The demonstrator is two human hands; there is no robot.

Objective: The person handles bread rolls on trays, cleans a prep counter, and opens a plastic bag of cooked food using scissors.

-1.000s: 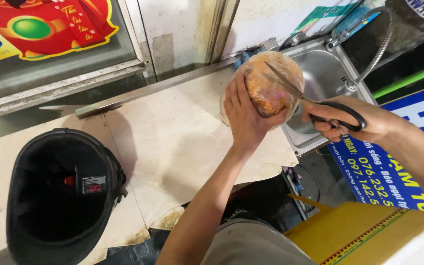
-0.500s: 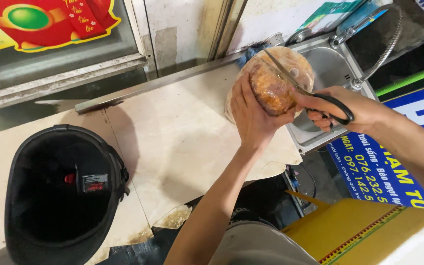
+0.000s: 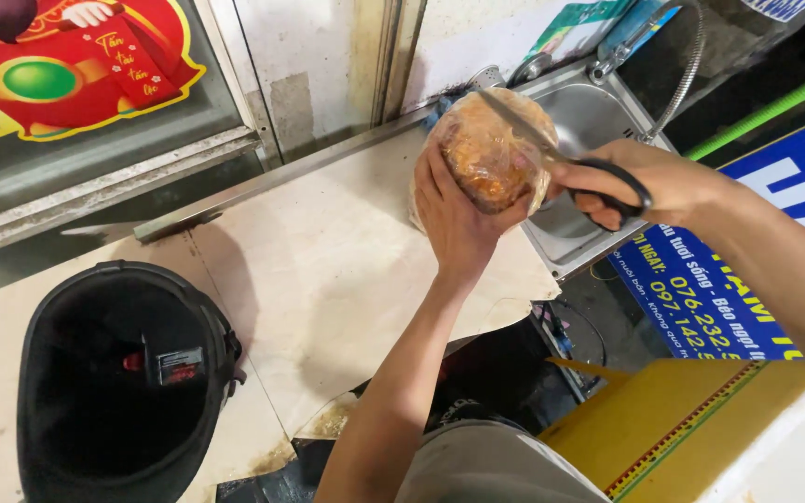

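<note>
Left hand [image 3: 458, 219] grips food bag [image 3: 491, 154]; right hand [image 3: 649, 182] scissors [image 3: 561, 158] over sink [image 3: 598, 107] edge.

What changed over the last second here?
Little. The left hand keeps holding the clear bag of orange food up by the sink; the right hand keeps the scissors on its top. The helmet has not moved.

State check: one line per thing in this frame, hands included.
Left hand: gripping the bag from below.
Right hand: holding scissors.
Scissors: blades against the bag's top; open or closed unclear.
Clear bag of orange food: held up, full.
Black helmet: upturned on counter.
Sink: looks dry, tap off.
</note>
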